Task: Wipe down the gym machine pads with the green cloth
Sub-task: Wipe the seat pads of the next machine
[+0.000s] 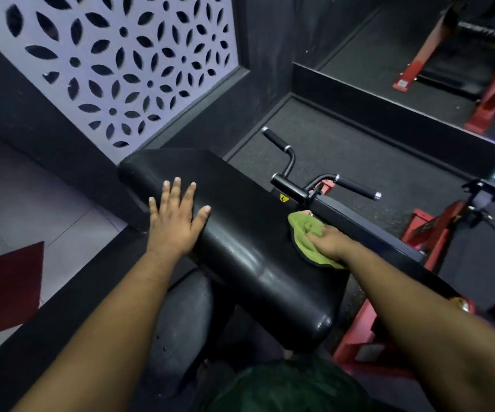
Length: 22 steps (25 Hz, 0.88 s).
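White leaf-cutout wall panel (115, 63), dark red mat (5, 289) on tiled floor, possibly another red-framed machine (486, 84) beyond.

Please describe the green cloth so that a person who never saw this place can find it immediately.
Start at the long black padded machine pad in the middle of the view. On its right edge, just below the two black-gripped metal handles, the right hand presses a crumpled green cloth. It is the only bright green thing among black and red equipment.

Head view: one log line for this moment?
left hand: flat on pad | right hand: grips green cloth at pad edge
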### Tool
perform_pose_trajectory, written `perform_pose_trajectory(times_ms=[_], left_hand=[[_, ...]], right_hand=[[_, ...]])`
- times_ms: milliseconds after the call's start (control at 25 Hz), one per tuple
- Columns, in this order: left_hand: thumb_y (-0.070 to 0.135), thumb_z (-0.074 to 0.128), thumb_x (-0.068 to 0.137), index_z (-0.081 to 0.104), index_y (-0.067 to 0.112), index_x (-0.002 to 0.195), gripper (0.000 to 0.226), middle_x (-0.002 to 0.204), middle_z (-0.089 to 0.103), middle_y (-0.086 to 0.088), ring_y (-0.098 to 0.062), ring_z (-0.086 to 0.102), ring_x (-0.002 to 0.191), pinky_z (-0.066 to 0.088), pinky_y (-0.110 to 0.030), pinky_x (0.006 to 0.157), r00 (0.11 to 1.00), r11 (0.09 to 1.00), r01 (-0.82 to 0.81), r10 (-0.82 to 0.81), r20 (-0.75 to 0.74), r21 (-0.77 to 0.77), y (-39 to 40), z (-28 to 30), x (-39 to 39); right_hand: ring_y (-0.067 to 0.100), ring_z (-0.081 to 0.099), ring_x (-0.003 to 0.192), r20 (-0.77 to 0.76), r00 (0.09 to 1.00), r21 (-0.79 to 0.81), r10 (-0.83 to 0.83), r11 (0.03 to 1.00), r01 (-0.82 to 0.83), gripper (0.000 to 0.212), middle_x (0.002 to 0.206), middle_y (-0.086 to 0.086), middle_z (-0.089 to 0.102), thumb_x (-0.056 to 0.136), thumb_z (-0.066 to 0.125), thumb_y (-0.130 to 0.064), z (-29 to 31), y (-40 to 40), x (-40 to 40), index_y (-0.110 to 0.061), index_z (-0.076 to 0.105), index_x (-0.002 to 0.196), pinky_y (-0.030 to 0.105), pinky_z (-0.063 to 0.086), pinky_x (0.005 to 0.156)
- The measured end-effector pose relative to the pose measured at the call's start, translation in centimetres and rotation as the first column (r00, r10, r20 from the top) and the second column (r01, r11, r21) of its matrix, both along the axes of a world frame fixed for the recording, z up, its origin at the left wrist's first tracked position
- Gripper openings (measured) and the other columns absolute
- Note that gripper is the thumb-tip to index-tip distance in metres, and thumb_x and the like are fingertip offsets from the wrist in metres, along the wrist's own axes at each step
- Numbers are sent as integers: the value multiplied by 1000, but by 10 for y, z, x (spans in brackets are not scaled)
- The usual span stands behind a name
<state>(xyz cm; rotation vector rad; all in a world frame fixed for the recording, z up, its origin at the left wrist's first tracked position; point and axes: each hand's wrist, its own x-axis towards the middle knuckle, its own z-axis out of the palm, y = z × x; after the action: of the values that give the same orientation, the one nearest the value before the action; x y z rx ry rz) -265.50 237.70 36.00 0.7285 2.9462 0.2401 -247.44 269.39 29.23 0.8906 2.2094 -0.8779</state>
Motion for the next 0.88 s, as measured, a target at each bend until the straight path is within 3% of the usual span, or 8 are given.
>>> perform_pose_trajectory(times_ms=[120, 280, 320, 440, 520, 600, 760, 880], left_hand=[[72, 15, 96, 17, 31, 161, 77, 171, 1, -7, -21, -11, 156, -5, -57, 124, 998, 998, 53, -52, -23, 19, -2, -1, -4], [75, 12, 96, 15, 30, 161, 79, 171, -1, -7, -22, -12, 156, -9, -58, 123, 986, 987, 162, -163, -23, -10, -9, 0, -10], [75, 11, 95, 14, 30, 162, 80, 171, -2, -6, -22, -13, 156, -10, -59, 122, 980, 980, 200, -200, -14, -13, -11, 1, -12], [76, 8, 95, 9, 31, 162, 81, 171, -8, -4, -22, -16, 156, -12, -59, 122, 949, 948, 315, -315, 11, -31, -19, 4, -21], [75, 7, 95, 9, 31, 162, 80, 171, -7, -3, -22, -16, 156, -13, -60, 121, 927, 925, 374, -373, 29, -62, -22, 8, -26], [75, 6, 95, 9, 30, 162, 81, 171, -3, -2, -22, -16, 156, -13, -60, 121, 907, 903, 419, -414, 72, -88, -23, 12, -32], [75, 10, 95, 10, 31, 162, 80, 171, 3, -1, -20, -12, 156, -12, -60, 121, 882, 875, 469, -456, 119, -119, -23, 17, -40], [74, 14, 96, 10, 33, 162, 77, 171, 6, 2, -19, -7, 157, -12, -59, 121, 865, 856, 498, -479, 148, -137, -21, 19, -47]], right_hand=[[31, 38, 145, -73, 997, 47, -32, 998, 36, 67, 161, 11, 35, 99, 41, -57, 27, -44, -13, -19, 39, 154, 34, 28, 118], [30, 44, 139, -182, 983, 146, 25, 989, 1, 86, 158, -2, 42, 74, 36, -80, 77, -116, -12, -38, 42, 149, 43, 33, 116], [30, 43, 138, -195, 979, 219, 60, 976, -17, 84, 158, -7, 41, 75, 39, -83, 87, -137, -6, -43, 39, 149, 46, 33, 114], [28, 42, 134, -235, 951, 568, 198, 822, -31, 76, 156, -8, 39, 83, 44, -82, 103, -197, 28, -54, 24, 151, 51, 35, 104], [28, 47, 128, -238, 955, 708, 177, 705, 46, 81, 151, -2, 46, 77, 52, -82, 94, -221, 66, -54, 29, 150, 51, 39, 97], [30, 50, 125, -238, 967, 766, 90, 629, 130, 84, 145, 3, 52, 73, 56, -84, 80, -230, 96, -49, 38, 148, 52, 40, 93], [34, 47, 128, -248, 957, 763, -148, 579, 287, 87, 146, 1, 50, 69, 39, -90, 83, -239, 71, -49, 40, 145, 62, 33, 101], [34, 44, 132, -251, 966, 756, -53, 613, 230, 86, 151, 0, 45, 74, 34, -91, 82, -252, 9, -49, 32, 149, 63, 26, 106]])
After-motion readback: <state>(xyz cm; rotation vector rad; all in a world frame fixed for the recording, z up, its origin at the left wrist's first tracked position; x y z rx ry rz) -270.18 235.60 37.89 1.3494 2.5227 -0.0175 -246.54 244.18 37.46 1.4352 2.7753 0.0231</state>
